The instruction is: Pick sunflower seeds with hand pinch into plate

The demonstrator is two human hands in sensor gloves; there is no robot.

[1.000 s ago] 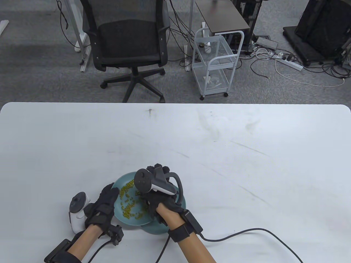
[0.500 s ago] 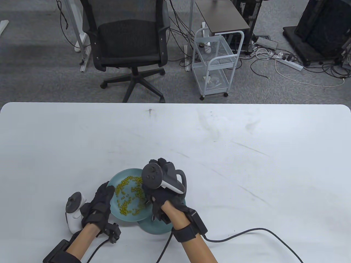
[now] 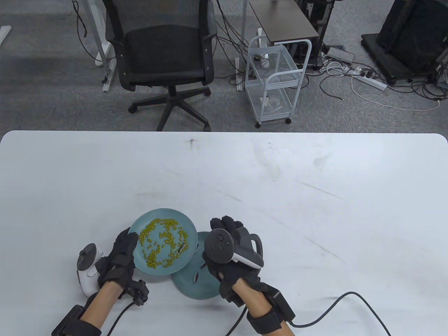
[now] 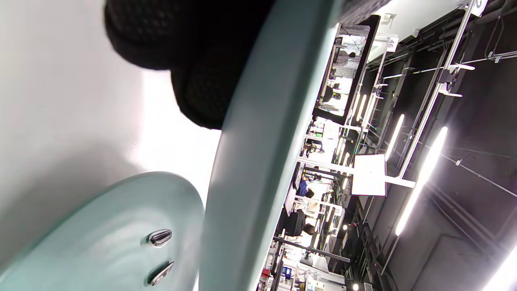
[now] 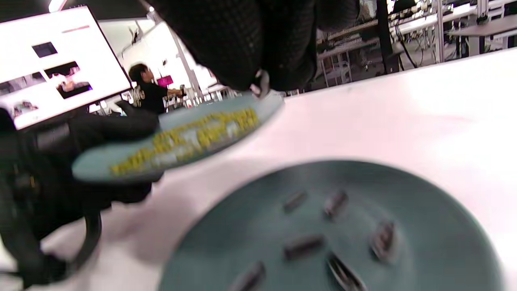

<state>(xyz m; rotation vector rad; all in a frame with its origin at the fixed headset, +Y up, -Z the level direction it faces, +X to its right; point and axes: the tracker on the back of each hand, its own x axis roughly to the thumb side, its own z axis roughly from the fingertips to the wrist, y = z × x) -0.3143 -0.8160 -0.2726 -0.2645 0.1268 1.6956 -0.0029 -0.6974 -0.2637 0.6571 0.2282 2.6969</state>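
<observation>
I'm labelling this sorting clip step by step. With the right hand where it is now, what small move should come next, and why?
Probably ease the right hand down over the lower plate and open the fingertips. The right wrist view shows a sunflower seed pinched there, above that plate, where several seeds already lie. The left hand holds the upper plate of green beans off to the side.

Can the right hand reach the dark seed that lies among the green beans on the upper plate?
Probably yes. The seed lies uncovered near the right rim of the upper plate, which the left hand holds, and the right hand is just beside that rim with nothing between.
</observation>
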